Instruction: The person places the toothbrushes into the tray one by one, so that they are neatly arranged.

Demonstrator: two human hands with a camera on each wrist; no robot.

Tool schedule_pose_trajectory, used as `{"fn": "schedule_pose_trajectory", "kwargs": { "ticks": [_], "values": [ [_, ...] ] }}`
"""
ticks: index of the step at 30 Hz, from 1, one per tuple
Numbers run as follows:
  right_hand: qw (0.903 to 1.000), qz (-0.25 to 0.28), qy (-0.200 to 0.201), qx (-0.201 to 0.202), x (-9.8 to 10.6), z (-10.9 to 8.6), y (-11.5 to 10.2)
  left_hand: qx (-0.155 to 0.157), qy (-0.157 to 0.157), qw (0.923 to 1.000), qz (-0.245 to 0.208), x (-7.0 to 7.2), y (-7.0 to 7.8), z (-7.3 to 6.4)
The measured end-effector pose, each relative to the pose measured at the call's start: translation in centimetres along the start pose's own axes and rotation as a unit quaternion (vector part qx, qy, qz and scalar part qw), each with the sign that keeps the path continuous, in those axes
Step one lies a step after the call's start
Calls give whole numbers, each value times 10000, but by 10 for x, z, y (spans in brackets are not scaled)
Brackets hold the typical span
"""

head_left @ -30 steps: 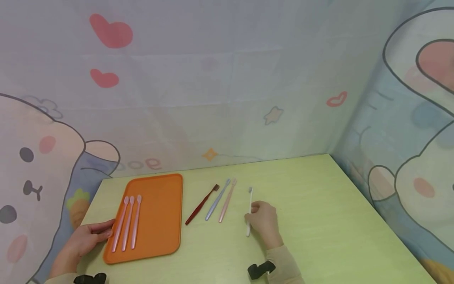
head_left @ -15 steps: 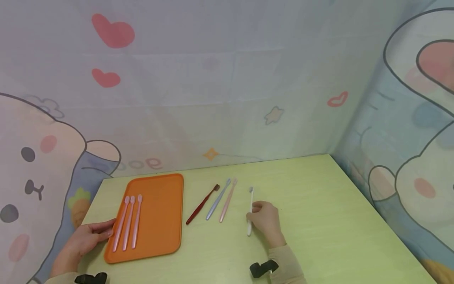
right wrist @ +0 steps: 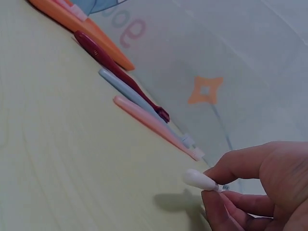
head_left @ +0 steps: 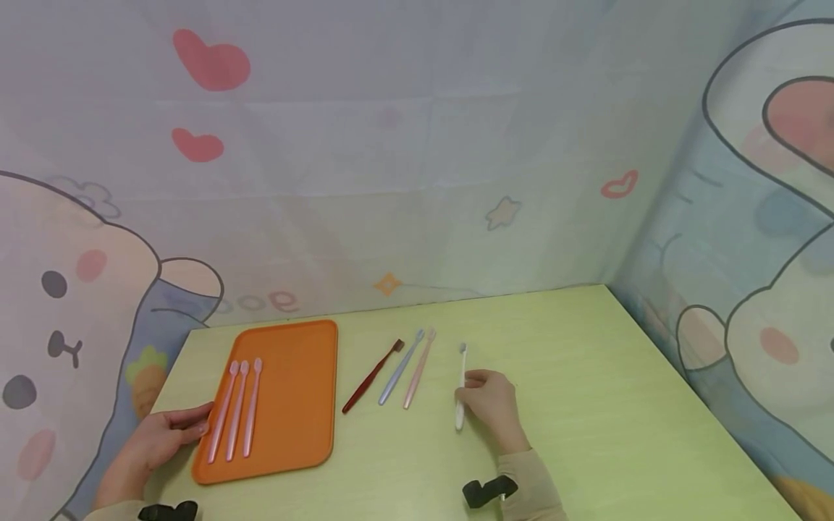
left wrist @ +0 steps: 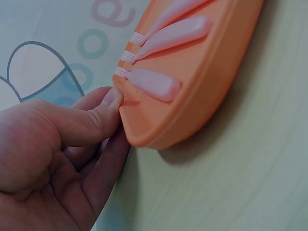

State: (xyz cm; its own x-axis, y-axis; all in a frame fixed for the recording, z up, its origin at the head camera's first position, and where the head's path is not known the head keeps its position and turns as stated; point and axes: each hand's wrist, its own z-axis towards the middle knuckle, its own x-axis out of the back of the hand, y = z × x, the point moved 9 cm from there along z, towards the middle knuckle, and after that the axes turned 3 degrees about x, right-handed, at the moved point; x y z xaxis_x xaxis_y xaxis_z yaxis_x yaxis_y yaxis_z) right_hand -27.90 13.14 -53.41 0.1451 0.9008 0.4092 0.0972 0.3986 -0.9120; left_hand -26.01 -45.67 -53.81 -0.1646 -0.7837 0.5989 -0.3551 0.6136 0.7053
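My left hand (head_left: 156, 441) grips the left rim of the orange tray (head_left: 293, 405); in the left wrist view the thumb lies on the rim with fingers beneath. Several centimetres of bare tray lie right of three pink toothbrushes (head_left: 234, 412), set side by side, heads away from me. My right hand (head_left: 491, 405) pinches a white toothbrush (head_left: 460, 417) between thumb and fingers, its grey-bristled head pointing away. In the right wrist view, the handle's end (right wrist: 197, 179) stands apart from its shadow, slightly above the table.
Between tray and right hand lie a dark red toothbrush (head_left: 369, 380), a blue toothbrush (head_left: 399, 370) and a light pink toothbrush (head_left: 418, 373), all slanted. The pale yellow-green table (head_left: 619, 420) meets a printed cloth backdrop (head_left: 443, 217) at its back and right edges.
My right hand has shifted very slightly to the right with the white toothbrush pinched in it. The left hand keeps its grip on the tray, and the loose toothbrushes lie as before.
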Motion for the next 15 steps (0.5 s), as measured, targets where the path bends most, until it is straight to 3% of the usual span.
{"fn": "schedule_pose_trajectory", "kwargs": {
  "ticks": [9,15],
  "values": [
    [9902,1355,-124,-319,-10,0,1,-20,69,10000,34,1,-1,-1],
    [9870,1564,-169,-328,-19,0,-7,-61,98,9998,130,0,2,-2]
  ]
}}
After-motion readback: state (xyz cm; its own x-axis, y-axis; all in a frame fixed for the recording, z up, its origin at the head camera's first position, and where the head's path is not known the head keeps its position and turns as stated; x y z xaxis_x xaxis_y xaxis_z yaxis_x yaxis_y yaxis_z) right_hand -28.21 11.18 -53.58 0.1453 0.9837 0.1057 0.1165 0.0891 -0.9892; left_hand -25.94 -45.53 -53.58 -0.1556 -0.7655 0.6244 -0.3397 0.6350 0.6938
